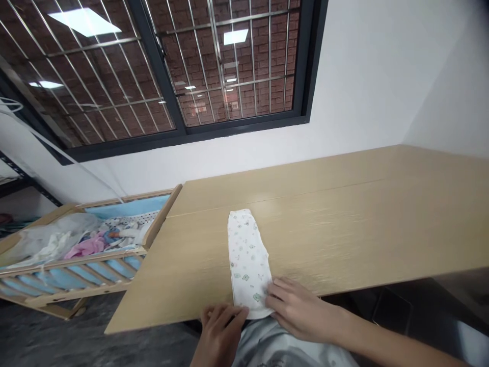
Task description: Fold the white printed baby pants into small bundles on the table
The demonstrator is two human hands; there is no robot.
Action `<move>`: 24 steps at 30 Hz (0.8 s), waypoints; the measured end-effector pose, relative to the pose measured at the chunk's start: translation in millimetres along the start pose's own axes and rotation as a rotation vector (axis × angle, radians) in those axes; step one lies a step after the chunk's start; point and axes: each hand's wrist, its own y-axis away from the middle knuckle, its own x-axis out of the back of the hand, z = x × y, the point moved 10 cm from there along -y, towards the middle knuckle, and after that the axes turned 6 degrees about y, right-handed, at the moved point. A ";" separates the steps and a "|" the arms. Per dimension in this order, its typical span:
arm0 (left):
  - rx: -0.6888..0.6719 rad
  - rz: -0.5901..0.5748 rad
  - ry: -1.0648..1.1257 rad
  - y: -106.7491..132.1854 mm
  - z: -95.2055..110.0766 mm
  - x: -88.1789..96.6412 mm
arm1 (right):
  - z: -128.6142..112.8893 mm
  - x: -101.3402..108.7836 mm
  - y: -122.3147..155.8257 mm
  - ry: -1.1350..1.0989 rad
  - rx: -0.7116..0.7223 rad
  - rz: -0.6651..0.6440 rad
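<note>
Folded garment [248,255], corner under right hand [301,311], left hand [220,334] cut off

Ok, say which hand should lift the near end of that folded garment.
Probably the right hand: its fingers lie on the folded garment, while the left hand only reaches the edge.
</note>
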 end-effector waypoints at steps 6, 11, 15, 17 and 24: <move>0.038 0.091 0.127 -39.5 2.7 32.6 | 22.0 58.5 -15.3 -0.335 -0.102 -0.038; 0.166 0.131 0.202 -101.5 -41.7 42.2 | 81.8 93.0 -54.3 -0.486 -0.187 0.064; 0.370 0.041 0.225 -161.6 -109.6 17.4 | 150.5 83.6 -105.8 -0.500 -0.205 0.208; 0.452 -0.037 0.151 -186.8 -141.2 -2.6 | 189.2 64.0 -131.1 -0.451 -0.299 0.238; 0.607 -0.191 -0.050 -220.1 -202.5 -67.7 | 263.9 -3.1 -171.5 -0.346 -0.593 0.226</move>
